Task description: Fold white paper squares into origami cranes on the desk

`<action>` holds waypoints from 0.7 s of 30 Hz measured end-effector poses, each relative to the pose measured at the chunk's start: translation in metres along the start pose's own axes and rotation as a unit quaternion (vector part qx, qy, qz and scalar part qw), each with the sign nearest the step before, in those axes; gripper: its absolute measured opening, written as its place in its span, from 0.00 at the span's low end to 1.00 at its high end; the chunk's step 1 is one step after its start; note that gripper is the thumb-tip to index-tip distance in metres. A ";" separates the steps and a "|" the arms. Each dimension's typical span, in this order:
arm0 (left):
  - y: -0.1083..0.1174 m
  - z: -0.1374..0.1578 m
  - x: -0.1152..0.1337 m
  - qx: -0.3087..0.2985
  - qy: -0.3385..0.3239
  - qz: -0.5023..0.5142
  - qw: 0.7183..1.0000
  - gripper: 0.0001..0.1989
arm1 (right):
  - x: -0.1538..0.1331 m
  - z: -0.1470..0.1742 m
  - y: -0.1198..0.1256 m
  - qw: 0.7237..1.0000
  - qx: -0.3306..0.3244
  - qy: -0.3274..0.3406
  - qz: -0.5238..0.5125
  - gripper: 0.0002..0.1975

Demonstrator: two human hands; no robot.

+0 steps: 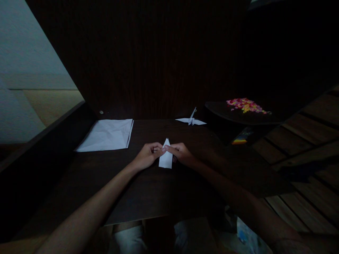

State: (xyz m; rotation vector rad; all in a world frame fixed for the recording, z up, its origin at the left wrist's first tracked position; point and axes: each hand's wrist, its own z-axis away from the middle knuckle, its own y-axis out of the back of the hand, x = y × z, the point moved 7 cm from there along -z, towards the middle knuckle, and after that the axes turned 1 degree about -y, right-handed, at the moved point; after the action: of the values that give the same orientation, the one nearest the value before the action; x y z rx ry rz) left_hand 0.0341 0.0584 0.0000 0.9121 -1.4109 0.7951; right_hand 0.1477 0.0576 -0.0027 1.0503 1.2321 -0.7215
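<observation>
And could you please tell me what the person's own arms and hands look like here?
The left hand and right hand wear no gloves, and no rings can be made out on the fingers. The left forearm and right forearm look slim, with no sleeve plainly visible; dim light hides finer detail.
</observation>
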 end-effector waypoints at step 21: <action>-0.013 0.005 -0.005 -0.085 0.023 -0.042 0.995 0.13 | 0.006 -0.007 0.005 0.999 0.004 0.039 -0.026 0.24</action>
State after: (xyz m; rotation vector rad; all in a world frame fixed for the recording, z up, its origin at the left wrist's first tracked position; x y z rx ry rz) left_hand 0.0429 0.0485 -0.0060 0.8115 -1.3688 0.6194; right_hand 0.1506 0.0667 -0.0075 1.0643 1.3288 -0.7320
